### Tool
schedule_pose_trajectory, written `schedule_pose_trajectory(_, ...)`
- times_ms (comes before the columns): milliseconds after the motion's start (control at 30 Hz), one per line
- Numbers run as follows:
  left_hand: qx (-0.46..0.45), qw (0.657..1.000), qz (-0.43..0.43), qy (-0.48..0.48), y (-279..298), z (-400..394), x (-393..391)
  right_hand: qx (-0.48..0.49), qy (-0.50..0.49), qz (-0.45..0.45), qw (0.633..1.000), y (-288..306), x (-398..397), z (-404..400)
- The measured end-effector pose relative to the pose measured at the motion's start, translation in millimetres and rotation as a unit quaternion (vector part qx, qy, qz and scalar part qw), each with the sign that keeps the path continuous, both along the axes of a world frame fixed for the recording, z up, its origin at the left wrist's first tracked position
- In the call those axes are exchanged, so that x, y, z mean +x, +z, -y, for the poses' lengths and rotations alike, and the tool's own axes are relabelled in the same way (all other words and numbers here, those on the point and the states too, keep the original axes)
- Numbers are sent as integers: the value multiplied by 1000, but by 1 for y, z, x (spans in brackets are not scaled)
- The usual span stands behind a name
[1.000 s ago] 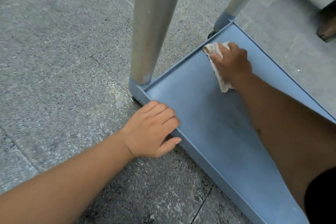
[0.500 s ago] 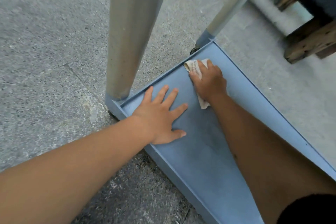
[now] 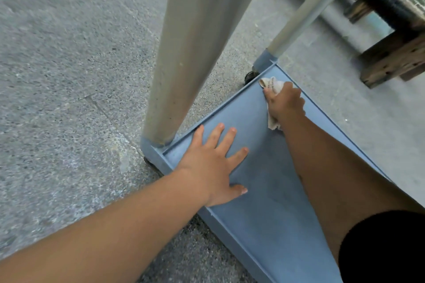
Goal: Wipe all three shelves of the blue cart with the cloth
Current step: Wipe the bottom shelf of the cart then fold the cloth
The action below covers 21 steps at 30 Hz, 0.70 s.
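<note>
The blue cart's bottom shelf [image 3: 264, 218] lies low over the floor, running from centre to lower right. My right hand [image 3: 285, 102] presses a beige cloth [image 3: 271, 85] onto the shelf's far corner, beside the thin rear post. The cloth's ends stick out above and below the hand. My left hand [image 3: 213, 165] rests flat on the shelf near its left corner, fingers spread, holding nothing. The upper shelves are out of view.
A thick grey post [image 3: 197, 53] rises from the shelf's near-left corner, a thinner one [image 3: 310, 9] from the far corner. A black caster [image 3: 250, 75] sits under that corner. Dark wooden furniture legs [image 3: 391, 57] stand at right on the speckled stone floor [image 3: 69, 76].
My left hand moved from the shelf's outer rim onto the shelf surface and spread flat. My right hand pushed the cloth further toward the far corner.
</note>
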<state>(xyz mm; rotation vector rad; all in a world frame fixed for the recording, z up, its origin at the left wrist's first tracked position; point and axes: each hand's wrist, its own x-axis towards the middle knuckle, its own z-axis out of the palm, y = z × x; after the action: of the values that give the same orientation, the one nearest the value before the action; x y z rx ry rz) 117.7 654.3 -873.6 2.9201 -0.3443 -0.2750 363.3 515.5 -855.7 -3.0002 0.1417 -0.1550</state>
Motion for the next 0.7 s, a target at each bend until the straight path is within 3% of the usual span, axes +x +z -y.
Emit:
schedule_pose_trajectory(233, 19, 1000, -7, -8, 2, 0, 0, -33, 154, -4, 987, 3, -21, 13)
schedule_pose_trajectory(500, 24, 1000, -4, -6, 0, 1, 2, 5, 359, 65, 931, 1, -84, 6)
schedule_pose_trajectory(633, -84, 994, 21, 68, 7, 0, 0, 5, 388, 52, 920, 0, -109, -4)
schedule_pose_trajectory(700, -153, 979, 84, 103, 14, -5, -3, 16, 393, 54, 918, 2, -122, -11)
